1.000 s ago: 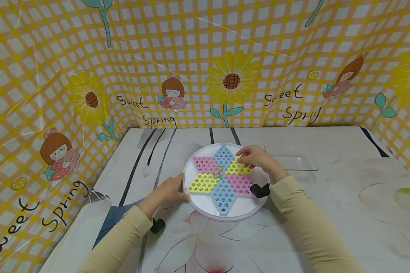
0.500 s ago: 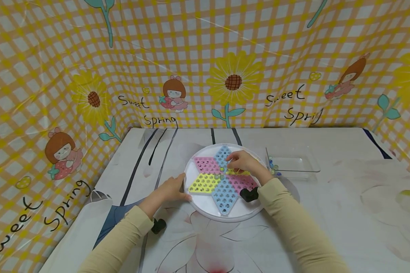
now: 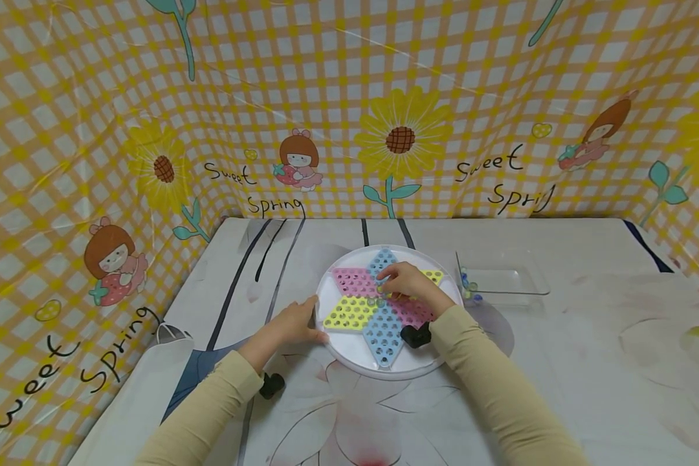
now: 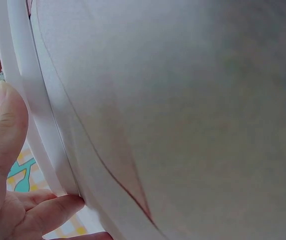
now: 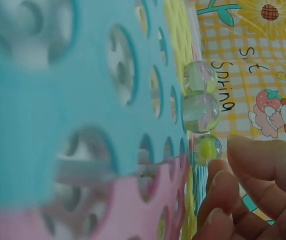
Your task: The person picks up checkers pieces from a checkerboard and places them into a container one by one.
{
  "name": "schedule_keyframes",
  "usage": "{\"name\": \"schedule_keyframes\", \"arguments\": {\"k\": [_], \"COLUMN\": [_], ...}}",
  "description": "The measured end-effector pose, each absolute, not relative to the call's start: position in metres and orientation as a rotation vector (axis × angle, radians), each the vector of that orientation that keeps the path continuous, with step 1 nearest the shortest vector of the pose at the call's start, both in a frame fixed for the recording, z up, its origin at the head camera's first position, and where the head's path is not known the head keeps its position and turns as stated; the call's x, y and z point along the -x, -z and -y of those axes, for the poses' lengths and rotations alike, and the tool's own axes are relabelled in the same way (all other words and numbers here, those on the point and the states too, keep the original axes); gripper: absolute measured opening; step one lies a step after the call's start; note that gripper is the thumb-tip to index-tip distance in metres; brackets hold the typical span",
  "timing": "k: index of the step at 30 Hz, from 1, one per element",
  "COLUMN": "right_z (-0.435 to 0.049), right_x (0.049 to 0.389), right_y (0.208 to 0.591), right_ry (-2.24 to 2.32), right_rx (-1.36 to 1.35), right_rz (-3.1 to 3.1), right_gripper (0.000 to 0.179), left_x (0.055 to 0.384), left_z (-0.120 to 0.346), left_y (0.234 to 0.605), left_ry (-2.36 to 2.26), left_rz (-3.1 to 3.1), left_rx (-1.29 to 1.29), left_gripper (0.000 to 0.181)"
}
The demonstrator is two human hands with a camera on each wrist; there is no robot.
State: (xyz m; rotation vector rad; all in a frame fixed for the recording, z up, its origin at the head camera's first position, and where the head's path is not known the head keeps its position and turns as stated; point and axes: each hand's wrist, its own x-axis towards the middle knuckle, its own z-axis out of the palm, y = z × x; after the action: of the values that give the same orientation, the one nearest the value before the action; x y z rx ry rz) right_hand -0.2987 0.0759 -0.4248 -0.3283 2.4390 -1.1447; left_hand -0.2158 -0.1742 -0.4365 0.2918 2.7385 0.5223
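Observation:
A round white Chinese checkers board with pink, yellow and blue star points lies on the table. At its left rim, my left hand holds the edge with thumb and fingers. My right hand is over the board's centre, fingers bent and fingertips beside a glass marble with a yellow-green core. Two clear marbles sit next to that one. Whether the right fingertips pinch a marble cannot be told; the space inside them is partly hidden.
Right of the board stands a clear plastic box with several marbles at its left end. A checked sunflower cloth hangs behind and at the sides. At far left lies a white object with a strap or handle.
My right hand has moved left from the board's upper right yellow point to its centre, uncovering the box's marbles. The left hand stays at the rim. The view has shifted slightly.

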Motion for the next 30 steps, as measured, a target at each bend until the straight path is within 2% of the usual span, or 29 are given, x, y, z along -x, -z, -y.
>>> {"name": "schedule_keyframes", "arguments": {"k": [14,30], "right_z": [-0.0724,-0.0751], "right_x": [0.3006,0.2998], "right_y": [0.4259,0.4316], "right_ry": [1.053,1.094], "right_rx": [0.322,0.381], "right_rz": [-2.426,-2.442], "right_gripper": [0.034,0.023], "left_x": [0.2175,0.2179], "left_z": [0.1746,0.1751], "left_y": [0.4363,0.4394], "left_ry": [-0.506,-0.515], "left_rz": [-2.743,-2.743], "left_rx": [-0.296,-0.313], "left_gripper": [0.092,0.091]}}
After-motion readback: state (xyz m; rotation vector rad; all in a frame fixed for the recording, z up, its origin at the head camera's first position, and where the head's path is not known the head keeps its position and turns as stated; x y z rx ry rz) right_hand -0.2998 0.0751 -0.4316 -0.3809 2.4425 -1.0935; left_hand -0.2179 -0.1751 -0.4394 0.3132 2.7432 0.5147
